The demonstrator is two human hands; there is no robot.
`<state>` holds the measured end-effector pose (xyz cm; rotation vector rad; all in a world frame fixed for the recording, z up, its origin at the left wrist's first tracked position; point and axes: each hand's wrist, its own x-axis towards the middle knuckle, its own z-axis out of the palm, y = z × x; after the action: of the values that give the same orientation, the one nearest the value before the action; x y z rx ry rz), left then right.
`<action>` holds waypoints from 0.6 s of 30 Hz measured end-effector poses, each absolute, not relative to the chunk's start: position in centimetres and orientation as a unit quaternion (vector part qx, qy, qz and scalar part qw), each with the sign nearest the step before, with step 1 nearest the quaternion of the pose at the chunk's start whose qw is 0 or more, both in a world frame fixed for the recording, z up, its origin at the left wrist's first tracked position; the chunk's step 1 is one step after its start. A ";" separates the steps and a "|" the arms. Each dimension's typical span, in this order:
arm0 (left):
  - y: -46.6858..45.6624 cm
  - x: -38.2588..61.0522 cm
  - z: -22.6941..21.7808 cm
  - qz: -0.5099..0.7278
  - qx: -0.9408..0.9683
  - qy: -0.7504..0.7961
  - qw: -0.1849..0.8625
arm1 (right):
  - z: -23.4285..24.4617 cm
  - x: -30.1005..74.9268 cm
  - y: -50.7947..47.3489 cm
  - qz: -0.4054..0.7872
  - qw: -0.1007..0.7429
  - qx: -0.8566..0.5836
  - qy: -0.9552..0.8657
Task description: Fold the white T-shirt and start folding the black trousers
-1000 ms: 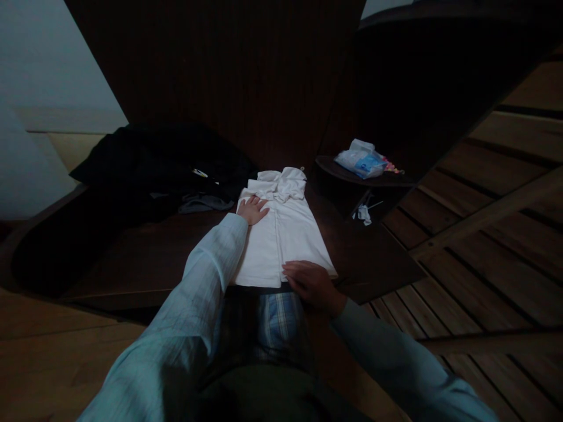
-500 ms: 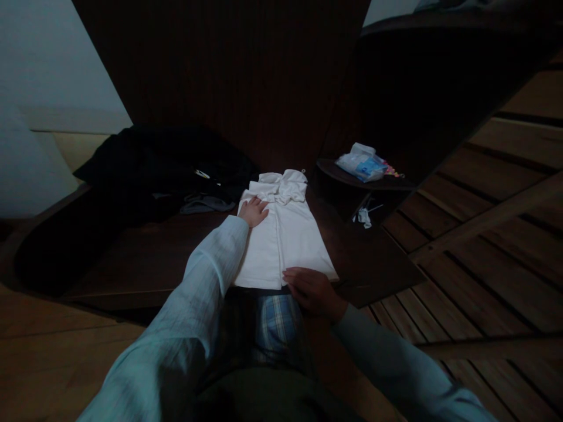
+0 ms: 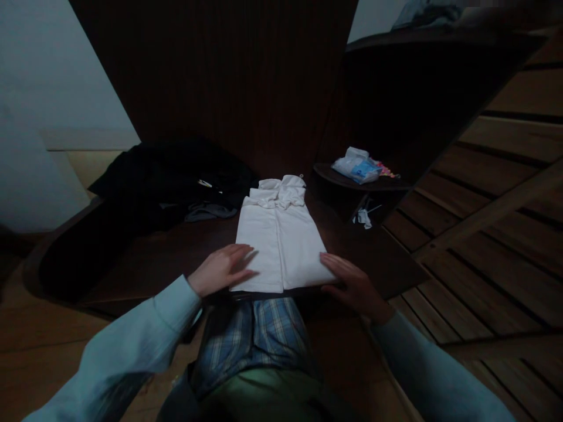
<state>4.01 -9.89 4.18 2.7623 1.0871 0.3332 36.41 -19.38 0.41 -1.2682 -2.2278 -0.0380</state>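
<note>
A white garment [image 3: 264, 234] lies folded on the dark wooden surface, its two sides meeting along a seam down the middle. Its far end is bunched and ruffled. My left hand [image 3: 222, 269] is over the near left edge of the cloth, thumb and fingers apart. At the near right corner, my right hand [image 3: 352, 284] has its fingers on the edge, the thumb spread away below. Neither hand appears to grip the cloth.
Dark clothing [image 3: 176, 170] is heaped at the back left, with a grey cloth [image 3: 210, 211] before it. A small shelf [image 3: 325, 172] on the right bears a plastic packet [image 3: 357, 166]. Crumpled white paper [image 3: 363, 217] lies beneath. A slatted wooden panel [image 3: 484, 228] stands to the right.
My left hand has come back from the upper left of the garment to its near left edge. My right hand has moved from the middle of the hem to the right corner.
</note>
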 end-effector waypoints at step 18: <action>-18.3 1.3 5.6 0.109 0.932 0.289 0.190 | 4.0 38.7 -24.7 0.130 0.228 -0.430 -0.864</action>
<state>1.32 -18.28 5.64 2.6196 0.8130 0.3065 38.73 -24.71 3.98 -1.1827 -2.3792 0.3572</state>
